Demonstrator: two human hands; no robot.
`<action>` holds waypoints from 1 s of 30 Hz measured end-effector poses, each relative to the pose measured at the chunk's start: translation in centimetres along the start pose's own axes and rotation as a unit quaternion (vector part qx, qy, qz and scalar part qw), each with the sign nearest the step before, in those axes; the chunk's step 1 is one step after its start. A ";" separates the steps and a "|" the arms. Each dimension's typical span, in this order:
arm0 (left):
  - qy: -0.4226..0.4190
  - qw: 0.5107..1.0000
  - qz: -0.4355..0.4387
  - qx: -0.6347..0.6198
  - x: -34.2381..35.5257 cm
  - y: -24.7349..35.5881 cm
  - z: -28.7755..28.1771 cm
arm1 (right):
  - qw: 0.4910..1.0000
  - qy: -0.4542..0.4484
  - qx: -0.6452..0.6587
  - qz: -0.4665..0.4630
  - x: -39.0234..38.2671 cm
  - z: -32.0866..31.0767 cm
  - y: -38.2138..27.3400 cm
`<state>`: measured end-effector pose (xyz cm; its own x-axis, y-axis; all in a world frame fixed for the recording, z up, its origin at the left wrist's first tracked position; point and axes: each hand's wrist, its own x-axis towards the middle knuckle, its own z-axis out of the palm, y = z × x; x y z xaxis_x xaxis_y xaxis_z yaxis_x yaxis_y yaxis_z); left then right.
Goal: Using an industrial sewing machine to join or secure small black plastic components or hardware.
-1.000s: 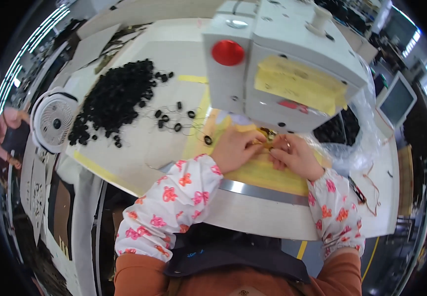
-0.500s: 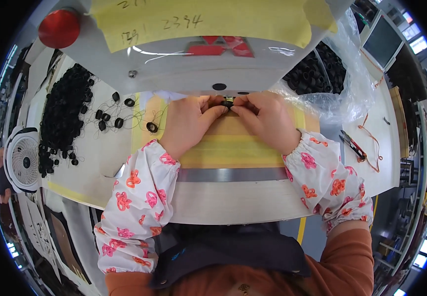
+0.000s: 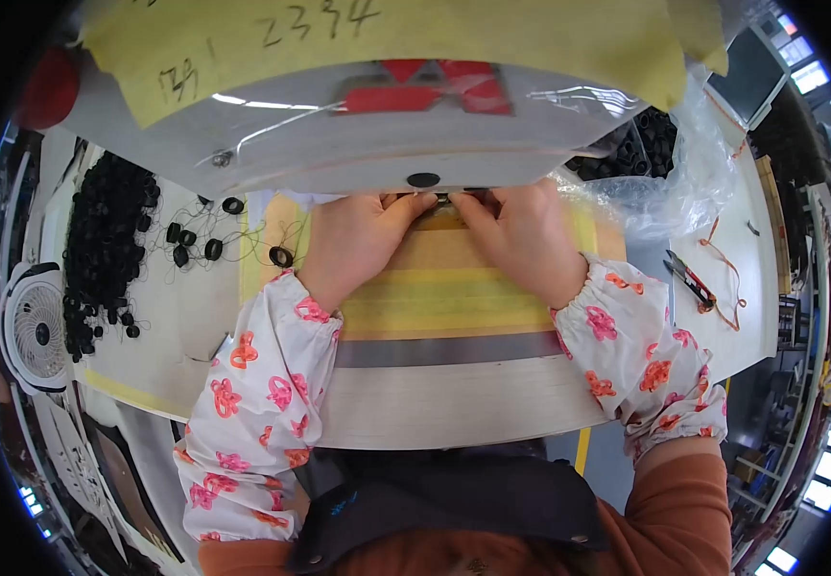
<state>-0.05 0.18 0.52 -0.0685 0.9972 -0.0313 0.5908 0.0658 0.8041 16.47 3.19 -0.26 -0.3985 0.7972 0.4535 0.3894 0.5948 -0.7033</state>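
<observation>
Both my hands meet under the front edge of a light grey sewing machine head [image 3: 281,171]. My left hand [image 3: 356,235] pinches the left side of a small black loop [image 3: 442,200], thumb toward the middle. On its other side, my right hand [image 3: 521,235] has thumb and fingers closed on the same piece. Much of the loop is hidden by the fingertips and the machine. Beneath the hands lies a work surface covered in yellow tape [image 3: 454,288].
Left of the hands are loose black loops [image 3: 281,256] with trailing threads and a big black pile [image 3: 104,250]. A white fan [image 3: 36,331] stands beyond. On the right lie thread snips [image 3: 692,281], an orange cord [image 3: 737,288] and a clear bag [image 3: 689,187] of black pieces.
My view has shifted closer to the machine head, which looks larger and covers more of the fingertips. The hands keep their pinch on the loop, with little movement.
</observation>
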 end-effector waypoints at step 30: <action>-0.047 0.996 0.060 0.046 0.4 -0.1 -1.1 | 0.999 -0.047 -0.012 0.023 0.5 -0.5 -0.1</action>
<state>-1.04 0.54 1.07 0.0790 0.9969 0.0031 0.6615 -0.0547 0.7479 16.68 3.58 0.34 -0.4554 0.8112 0.3669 0.4279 0.5608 -0.7088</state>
